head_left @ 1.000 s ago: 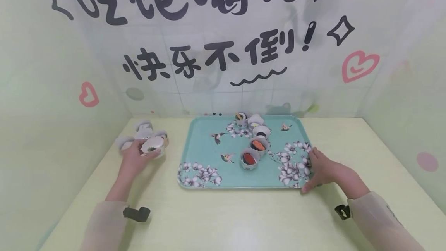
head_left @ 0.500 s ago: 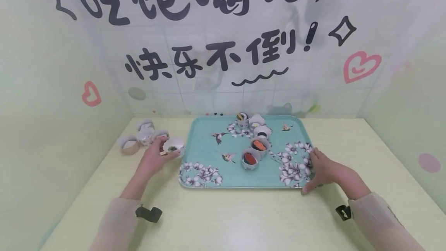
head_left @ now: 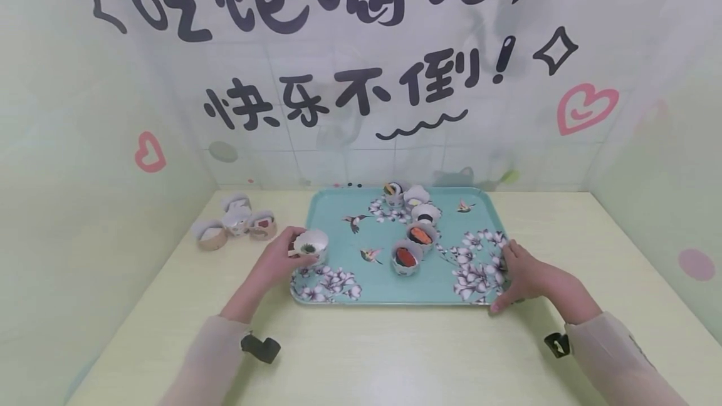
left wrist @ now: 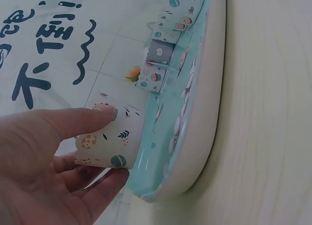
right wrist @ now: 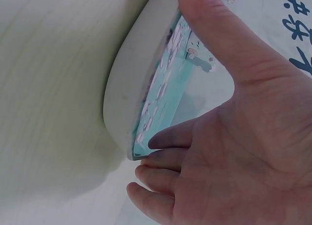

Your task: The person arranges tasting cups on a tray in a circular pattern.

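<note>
My left hand [head_left: 282, 257] grips a small white paper cup [head_left: 311, 243] with a scalloped rim and something green inside. The cup is over the left edge of a turquoise flowered tray [head_left: 338, 212]. In the left wrist view, thumb and fingers are around the cup [left wrist: 124, 132], which bears cookie and leaf prints. My right hand [head_left: 524, 271] rests at the tray's front right corner, thumb by the front edge and fingers along the right side. A slanting row of paper cups with sushi-like pieces stands on the tray, the nearest cup [head_left: 405, 259] holding a red-topped piece.
Several more paper cups stand grouped on the table left of the tray, among them a cup [head_left: 262, 224] with a red piece and a cup [head_left: 210, 235] with a white piece. A printed backdrop [head_left: 350, 161] rises directly behind the tray.
My left hand has carried the paper cup rightward from the group on the left to the tray's left edge. The right hand has stayed at the tray's corner.
</note>
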Available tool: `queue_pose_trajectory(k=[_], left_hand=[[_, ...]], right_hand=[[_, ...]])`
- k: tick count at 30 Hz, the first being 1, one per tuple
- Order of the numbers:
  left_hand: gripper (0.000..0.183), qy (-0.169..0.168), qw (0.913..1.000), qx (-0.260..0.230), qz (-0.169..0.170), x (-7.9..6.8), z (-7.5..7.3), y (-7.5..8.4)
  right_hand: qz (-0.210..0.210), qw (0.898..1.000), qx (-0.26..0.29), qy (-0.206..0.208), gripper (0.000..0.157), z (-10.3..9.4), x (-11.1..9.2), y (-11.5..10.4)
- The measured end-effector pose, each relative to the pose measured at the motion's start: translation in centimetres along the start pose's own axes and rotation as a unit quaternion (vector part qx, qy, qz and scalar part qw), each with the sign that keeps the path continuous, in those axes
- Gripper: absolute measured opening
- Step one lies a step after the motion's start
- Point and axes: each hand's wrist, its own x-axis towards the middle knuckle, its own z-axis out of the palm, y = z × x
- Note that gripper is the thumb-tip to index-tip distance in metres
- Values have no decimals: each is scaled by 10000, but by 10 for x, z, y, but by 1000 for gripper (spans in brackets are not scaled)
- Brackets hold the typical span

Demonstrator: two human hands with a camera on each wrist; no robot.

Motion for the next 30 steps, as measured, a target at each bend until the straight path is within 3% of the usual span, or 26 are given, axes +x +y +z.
queue_pose_trajectory(k=[17, 30], left_hand=[[56, -549, 9974, 141, 436, 7, 37, 10], [58, -719, 9958, 212, 535, 14, 52, 25]], right_hand=[[-118, 9999, 81, -29, 145, -2, -1, 0], [-94, 9999, -78, -113, 145, -3, 2, 0]])
